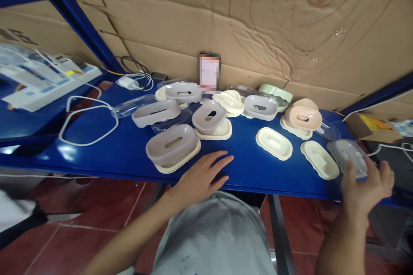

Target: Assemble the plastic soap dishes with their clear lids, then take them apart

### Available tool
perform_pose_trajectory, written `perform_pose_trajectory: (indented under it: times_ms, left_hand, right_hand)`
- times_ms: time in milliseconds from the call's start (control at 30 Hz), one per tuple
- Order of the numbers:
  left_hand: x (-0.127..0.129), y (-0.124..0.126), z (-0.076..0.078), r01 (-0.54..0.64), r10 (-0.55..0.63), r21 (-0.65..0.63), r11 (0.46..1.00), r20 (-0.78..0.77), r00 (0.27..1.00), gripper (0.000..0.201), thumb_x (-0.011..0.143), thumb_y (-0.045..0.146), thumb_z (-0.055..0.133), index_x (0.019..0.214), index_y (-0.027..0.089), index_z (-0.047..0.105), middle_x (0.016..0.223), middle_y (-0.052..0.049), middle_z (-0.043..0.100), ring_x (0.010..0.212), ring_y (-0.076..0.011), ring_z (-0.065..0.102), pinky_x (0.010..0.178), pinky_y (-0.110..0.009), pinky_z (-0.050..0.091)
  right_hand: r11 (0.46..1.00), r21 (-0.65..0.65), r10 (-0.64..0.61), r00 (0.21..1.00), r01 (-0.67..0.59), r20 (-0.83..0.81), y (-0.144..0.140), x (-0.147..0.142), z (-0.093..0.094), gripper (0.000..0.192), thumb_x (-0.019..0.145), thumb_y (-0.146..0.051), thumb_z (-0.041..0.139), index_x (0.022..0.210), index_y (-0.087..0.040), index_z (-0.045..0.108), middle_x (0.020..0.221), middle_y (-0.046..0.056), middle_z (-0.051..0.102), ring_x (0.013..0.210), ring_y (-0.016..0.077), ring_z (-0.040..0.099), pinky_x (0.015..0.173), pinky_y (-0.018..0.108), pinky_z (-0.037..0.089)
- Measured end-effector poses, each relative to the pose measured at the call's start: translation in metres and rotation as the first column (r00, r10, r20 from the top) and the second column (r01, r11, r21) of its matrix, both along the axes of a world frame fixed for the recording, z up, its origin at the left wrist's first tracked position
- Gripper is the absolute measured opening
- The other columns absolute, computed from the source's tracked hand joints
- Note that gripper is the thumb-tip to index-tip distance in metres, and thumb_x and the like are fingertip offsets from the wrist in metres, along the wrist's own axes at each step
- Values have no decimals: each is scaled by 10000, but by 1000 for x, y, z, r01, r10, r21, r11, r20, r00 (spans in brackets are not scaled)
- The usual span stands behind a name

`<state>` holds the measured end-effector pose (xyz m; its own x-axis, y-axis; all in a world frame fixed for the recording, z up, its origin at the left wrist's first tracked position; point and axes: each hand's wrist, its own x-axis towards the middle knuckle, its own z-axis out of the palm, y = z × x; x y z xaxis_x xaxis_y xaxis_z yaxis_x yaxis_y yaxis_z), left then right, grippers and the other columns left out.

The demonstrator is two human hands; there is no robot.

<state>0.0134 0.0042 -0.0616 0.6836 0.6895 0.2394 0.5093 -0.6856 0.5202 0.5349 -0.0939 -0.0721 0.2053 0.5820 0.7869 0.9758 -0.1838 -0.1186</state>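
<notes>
My right hand is at the right end of the table, thumb and fingers around the near end of a clear plastic cover. Just left of that cover lies a cream oval tray, and another cream tray lies farther left. My left hand rests near the table's front edge, fingers stretched out and holding nothing. Beyond its fingertips, a grey oval dish with a slot sits on a cream base. Another slotted grey dish leans on a cream piece.
More grey dishes, a peach dish and a green dish stand toward the back of the blue table. A phone leans against the cardboard wall. White cable and power strips lie left; a cardboard box stands right.
</notes>
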Motion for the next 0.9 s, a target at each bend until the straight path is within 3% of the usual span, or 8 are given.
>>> perform_pose_trajectory:
  times_ms: [33, 133, 233, 400, 433, 600, 733, 900]
  left_hand:
    - [0, 0, 0, -1, 1, -2, 1000, -1, 1000, 549, 1096, 329, 588, 1625, 287, 449, 1620, -103, 529, 1467, -274, 556, 1239, -487, 491]
    - [0, -1, 1, -11, 11, 4, 1000, 12, 1000, 562, 1090, 322, 598, 1629, 292, 443, 1640, -102, 506, 1486, -276, 540, 1245, -488, 488]
    - [0, -1, 0, -10, 8, 40, 999, 40, 999, 576, 1087, 314, 602, 1636, 288, 430, 1688, -115, 444, 1534, -284, 488, 1257, -493, 475]
    - [1, 1, -3, 38, -44, 155, 987, 35, 998, 593, 1082, 295, 605, 1645, 259, 419, 1766, -142, 326, 1632, -327, 343, 1297, -553, 405]
    - [2, 1, -4, 45, -50, 163, 986, 26, 998, 570, 1076, 300, 617, 1621, 256, 454, 1753, -141, 356, 1627, -332, 354, 1291, -557, 410]
    - [2, 0, -3, 55, -58, 156, 986, 14, 998, 310, 1061, 305, 649, 1359, 223, 662, 1506, -112, 631, 1512, -316, 507, 1237, -530, 471]
    - [0, -2, -3, 40, -48, 154, 987, 53, 997, 276, 1019, 270, 714, 1293, 248, 689, 1428, -84, 666, 1462, -292, 548, 1212, -487, 502]
    - [-2, -4, -5, -42, 36, 86, 995, 74, 997, 611, 978, 230, 743, 1545, 306, 528, 1603, -119, 543, 1481, -317, 551, 1214, -521, 519]
  right_hand:
    - [999, 51, 7, 1000, -7, 13, 8, -21, 3, 565, 1037, -451, 625, 1538, -190, 617, 1470, 320, 585, 1443, 521, 518, 1135, 746, 374]
    - [932, -212, 292, 956, -293, -35, 33, -99, 6, 437, 1061, -425, 606, 1442, -224, 678, 1366, 165, 728, 1312, 363, 677, 1109, 575, 528]
    - [703, -479, 540, 833, -525, -119, 52, -173, 13, 451, 1095, -383, 572, 1522, -241, 600, 1472, 137, 689, 1393, 323, 634, 1172, 580, 480]
    - [422, -513, 779, 588, -748, -216, 92, -223, 38, 383, 1119, -308, 536, 1492, -269, 617, 1460, 86, 705, 1365, 225, 649, 1147, 453, 506]
    - [443, -500, 786, 590, -744, -182, 105, -221, 41, 397, 1119, -313, 531, 1506, -268, 607, 1492, 90, 683, 1391, 233, 626, 1154, 460, 496]
    - [797, -359, 553, 825, -485, 114, 174, -183, 37, 490, 1110, -413, 512, 1520, -159, 601, 1498, 185, 656, 1404, 354, 568, 1196, 602, 362]
    - [819, -304, 548, 820, -487, 166, 184, -167, 30, 394, 1134, -402, 458, 1168, -179, 781, 1092, 116, 802, 1043, 272, 700, 1055, 490, 437]
    - [826, -222, 552, 822, -518, 138, 124, -201, 31, 271, 1110, -350, 548, 1203, -208, 760, 1122, 78, 796, 1051, 246, 713, 1005, 444, 448]
